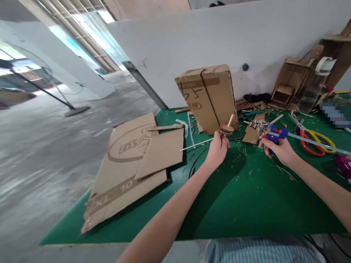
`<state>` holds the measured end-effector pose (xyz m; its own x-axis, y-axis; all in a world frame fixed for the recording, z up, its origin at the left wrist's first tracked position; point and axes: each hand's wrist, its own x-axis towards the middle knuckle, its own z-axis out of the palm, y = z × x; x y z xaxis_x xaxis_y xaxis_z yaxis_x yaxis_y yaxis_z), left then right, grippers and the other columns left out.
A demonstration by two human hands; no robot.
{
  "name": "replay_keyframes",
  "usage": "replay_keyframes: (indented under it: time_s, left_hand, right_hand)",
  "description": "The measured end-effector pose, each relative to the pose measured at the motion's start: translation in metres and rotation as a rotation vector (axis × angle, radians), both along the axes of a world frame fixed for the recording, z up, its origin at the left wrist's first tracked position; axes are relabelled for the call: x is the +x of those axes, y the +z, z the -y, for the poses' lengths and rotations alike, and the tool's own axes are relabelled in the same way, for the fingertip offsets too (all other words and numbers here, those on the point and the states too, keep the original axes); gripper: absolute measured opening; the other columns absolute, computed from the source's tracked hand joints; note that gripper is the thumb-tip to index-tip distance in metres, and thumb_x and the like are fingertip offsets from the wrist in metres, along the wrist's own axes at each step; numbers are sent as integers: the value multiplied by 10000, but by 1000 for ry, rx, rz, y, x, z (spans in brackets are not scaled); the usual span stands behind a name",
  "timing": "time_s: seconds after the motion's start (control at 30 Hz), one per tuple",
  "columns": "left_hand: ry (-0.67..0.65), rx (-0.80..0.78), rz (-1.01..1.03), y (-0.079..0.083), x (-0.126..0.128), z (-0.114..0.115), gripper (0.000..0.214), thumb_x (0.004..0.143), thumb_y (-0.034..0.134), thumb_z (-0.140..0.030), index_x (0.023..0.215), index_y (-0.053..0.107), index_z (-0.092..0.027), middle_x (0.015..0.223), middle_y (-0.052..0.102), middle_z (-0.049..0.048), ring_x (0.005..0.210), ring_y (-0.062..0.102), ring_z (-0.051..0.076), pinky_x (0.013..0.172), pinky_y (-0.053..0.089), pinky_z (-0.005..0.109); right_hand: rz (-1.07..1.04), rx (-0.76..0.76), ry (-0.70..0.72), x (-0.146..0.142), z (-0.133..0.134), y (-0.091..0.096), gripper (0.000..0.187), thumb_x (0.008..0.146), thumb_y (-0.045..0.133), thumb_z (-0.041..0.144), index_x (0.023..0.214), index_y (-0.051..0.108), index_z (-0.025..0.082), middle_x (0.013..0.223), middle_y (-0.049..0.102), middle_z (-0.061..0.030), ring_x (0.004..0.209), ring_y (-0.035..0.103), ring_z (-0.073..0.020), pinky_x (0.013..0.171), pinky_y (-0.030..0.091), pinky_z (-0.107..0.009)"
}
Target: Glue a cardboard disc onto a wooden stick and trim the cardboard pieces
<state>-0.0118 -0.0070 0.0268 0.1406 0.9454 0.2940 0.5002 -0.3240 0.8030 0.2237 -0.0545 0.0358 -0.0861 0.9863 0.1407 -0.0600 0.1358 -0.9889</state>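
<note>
Cardboard disc [227,129] on a thin stick is sitting pinched in the left hand [218,149], fingers closing round the lower end; the stick is leaning up and to the right. Right hand [280,149] is gripping a blue glue gun [276,134], nozzle facing left toward the disc, with a gap lying between them, both just above the green bench [233,204]. Upright cardboard box [208,95] is standing right behind the disc; scissors [315,143] are lying just right of the gun.
</note>
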Motion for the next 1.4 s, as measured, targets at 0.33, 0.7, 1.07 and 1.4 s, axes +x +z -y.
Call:
replay_keyframes:
  time_s: [0.33, 0.7, 1.07, 1.4]
  left_hand:
    - [-116, 154, -477, 16, 12, 19, 238, 983, 303, -296, 859, 482, -201, 820, 614, 80, 766, 587, 229, 661, 419, 320]
    - [-237, 116, -676, 20, 19, 25, 202, 980, 388, -275, 813, 472, -197, 810, 626, 70, 757, 617, 236, 626, 411, 310]
    - [-256, 65, -579, 17, 18, 24, 181, 964, 417, -271, 803, 463, -205, 779, 625, 48, 743, 621, 214, 627, 410, 294]
    - [-121, 87, -318, 9, 5, 9, 126, 954, 352, -255, 867, 435, -220, 790, 609, 51, 696, 586, 204, 632, 402, 292]
  right_hand:
    - [-103, -67, -317, 0, -8, 3, 412, 703, 741, 463, 988, 585, 210, 892, 701, -60, 811, 687, -223, 415, 460, -230]
    - [-13, -92, -227, -8, -9, -3, 292, 657, 780, 366, 862, 658, 198, 980, 693, -84, 854, 671, -242, 480, 547, -291]
    - [-8, -101, -225, -7, -10, -7, 313, 650, 779, 353, 884, 650, 189, 907, 693, -72, 813, 677, -227, 491, 532, -274]
    - [-110, -4, -350, 1, -7, 3, 325, 738, 706, 515, 842, 599, 227, 581, 519, 44, 456, 452, -93, 360, 332, -223]
